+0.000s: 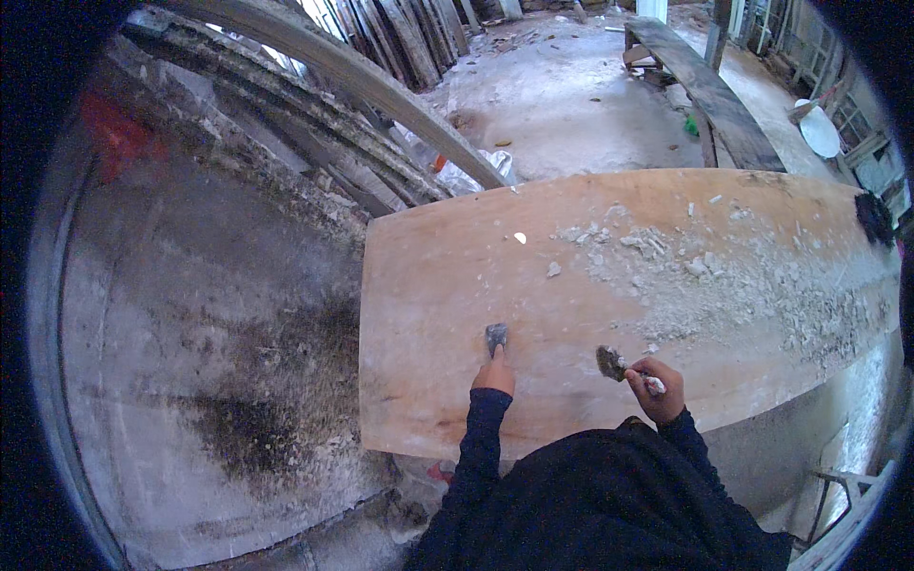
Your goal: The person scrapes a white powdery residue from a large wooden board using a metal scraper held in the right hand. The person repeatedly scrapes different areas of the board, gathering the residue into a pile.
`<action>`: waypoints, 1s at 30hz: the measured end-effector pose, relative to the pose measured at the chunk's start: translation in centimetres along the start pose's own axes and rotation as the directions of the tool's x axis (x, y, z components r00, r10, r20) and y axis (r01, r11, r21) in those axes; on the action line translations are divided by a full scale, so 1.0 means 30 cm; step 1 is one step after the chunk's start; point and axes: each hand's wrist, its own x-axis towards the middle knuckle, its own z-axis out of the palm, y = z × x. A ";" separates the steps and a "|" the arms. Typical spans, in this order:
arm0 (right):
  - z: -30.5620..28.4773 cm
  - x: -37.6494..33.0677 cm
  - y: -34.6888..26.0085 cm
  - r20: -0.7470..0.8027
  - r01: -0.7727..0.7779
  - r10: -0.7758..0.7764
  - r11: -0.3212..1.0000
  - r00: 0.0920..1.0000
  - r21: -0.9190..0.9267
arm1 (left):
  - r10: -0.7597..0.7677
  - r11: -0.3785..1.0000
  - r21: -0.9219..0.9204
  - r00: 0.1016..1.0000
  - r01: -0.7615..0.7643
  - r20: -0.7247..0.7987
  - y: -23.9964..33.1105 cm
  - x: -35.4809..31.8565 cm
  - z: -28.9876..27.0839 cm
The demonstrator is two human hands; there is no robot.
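My left hand (493, 378) is closed on a small grey scraper (496, 336), its flat blade pointing away from me over the board. A wide light-brown wooden board (419, 324) lies below both hands. In my right hand (661, 390), the fingers are wrapped round the pale handle of a brush (609, 362) with dark, whitish-dusted bristles. The brush head points left, toward the scraper, with a gap between them. Broken white plaster bits (724, 285) cover the board's right half, beyond the brush. A single white chip (520, 238) lies farther off, past the scraper.
A long timber beam (381, 71) slants beside stacked dirty planks (286, 109) at the far left. A dark bench (709, 86) stands beyond the board. Black material (873, 219) sits at the board's far right corner. Stained grey floor (219, 314) spreads to the left.
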 end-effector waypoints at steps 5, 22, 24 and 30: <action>0.014 0.014 -0.004 0.004 0.044 -0.044 0.999 0.999 -0.025 | 0.005 0.999 0.038 0.987 0.002 -0.162 0.004 0.158 0.008; 0.027 0.029 -0.011 0.002 0.027 -0.027 0.999 1.000 -0.031 | -0.028 0.999 0.029 0.996 0.031 -0.088 0.064 0.229 -0.103; 0.031 0.035 -0.025 0.015 0.025 -0.025 1.000 1.000 -0.018 | -0.018 1.000 0.012 0.992 0.020 -0.121 0.042 0.304 -0.108; 0.021 0.026 -0.042 0.013 -0.012 0.012 1.000 1.000 0.006 | -0.022 1.000 0.014 0.994 0.024 -0.103 0.024 0.304 -0.053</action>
